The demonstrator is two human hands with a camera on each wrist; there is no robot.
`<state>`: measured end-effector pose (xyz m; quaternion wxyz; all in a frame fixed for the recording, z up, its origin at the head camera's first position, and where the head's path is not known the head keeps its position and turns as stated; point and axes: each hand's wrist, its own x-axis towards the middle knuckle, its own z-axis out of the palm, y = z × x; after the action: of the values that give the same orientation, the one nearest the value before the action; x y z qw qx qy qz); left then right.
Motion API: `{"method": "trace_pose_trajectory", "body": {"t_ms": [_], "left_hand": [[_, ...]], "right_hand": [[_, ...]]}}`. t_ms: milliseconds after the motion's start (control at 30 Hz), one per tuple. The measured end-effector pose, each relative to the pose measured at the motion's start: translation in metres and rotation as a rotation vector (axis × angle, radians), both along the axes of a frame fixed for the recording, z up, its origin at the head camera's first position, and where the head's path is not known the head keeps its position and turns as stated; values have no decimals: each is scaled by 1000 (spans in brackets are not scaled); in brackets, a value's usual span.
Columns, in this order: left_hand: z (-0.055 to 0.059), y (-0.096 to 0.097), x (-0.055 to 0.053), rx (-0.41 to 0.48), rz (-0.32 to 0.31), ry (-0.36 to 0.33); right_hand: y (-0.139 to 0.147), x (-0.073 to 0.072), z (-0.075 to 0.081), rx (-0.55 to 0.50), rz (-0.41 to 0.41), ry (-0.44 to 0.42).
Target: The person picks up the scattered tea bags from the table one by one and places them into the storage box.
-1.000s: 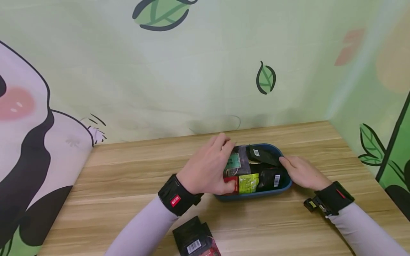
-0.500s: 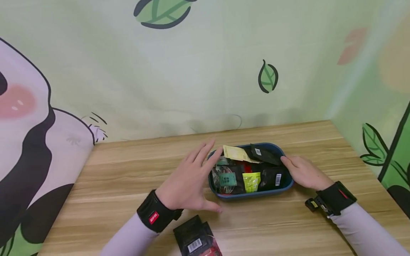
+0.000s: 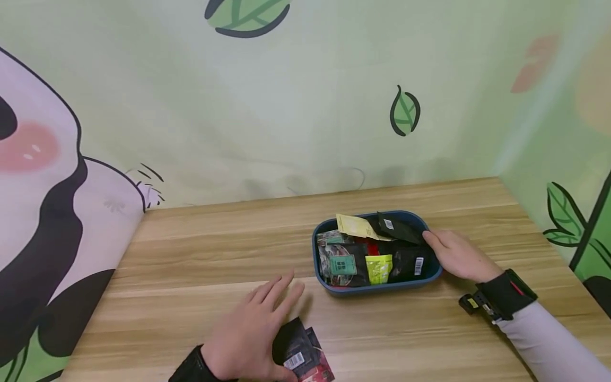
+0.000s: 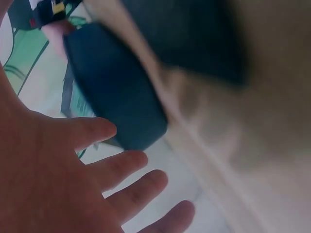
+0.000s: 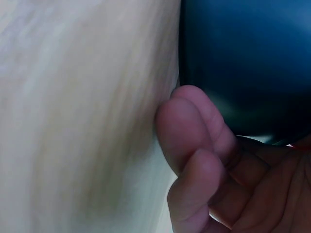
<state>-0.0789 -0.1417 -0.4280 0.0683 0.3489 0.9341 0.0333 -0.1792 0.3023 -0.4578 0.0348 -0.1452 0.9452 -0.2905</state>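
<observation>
My right hand grips the right end of a blue oblong bin, thumb at the rim; in the right wrist view its fingers bend against the outer wall. Inside lie several packets, among them a dark one with a teal label, a lime-green one, a pale yellow one and a black one. My left hand, fingers spread, is beside two overlapping dark packets on the table, its thumb at their near edge. A dark packet corner looks blurred in the left wrist view.
The wooden table runs back to a pale green printed cloth with leaf drawings. A panda figure is printed at the left. Another printed panel closes off the right side.
My left hand has left the bin and moved toward me and left, down to the two loose packets. The teal-labelled packet now lies at the bin's front left. My right hand stays at the bin.
</observation>
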Motion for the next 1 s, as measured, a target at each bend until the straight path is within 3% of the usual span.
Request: {"method": "trace_pose_trajectory", "body": {"t_ms": [133, 233, 433, 633, 900, 1000], "left_hand": [[-11, 0, 11, -37, 29, -110], [-16, 3, 15, -63, 55, -147], [-21, 9, 19, -67, 68, -99], [-19, 12, 22, -74, 74, -136], [-16, 17, 28, -79, 123, -140], [-16, 17, 29, -99, 115, -116]], "right_hand": [[1, 0, 0, 1, 0, 1], [1, 0, -1, 4, 1, 4], [2, 0, -1, 7, 0, 8], [1, 2, -1, 4, 1, 0], [0, 2, 0, -5, 6, 11], [1, 1, 0, -10, 9, 10]]}}
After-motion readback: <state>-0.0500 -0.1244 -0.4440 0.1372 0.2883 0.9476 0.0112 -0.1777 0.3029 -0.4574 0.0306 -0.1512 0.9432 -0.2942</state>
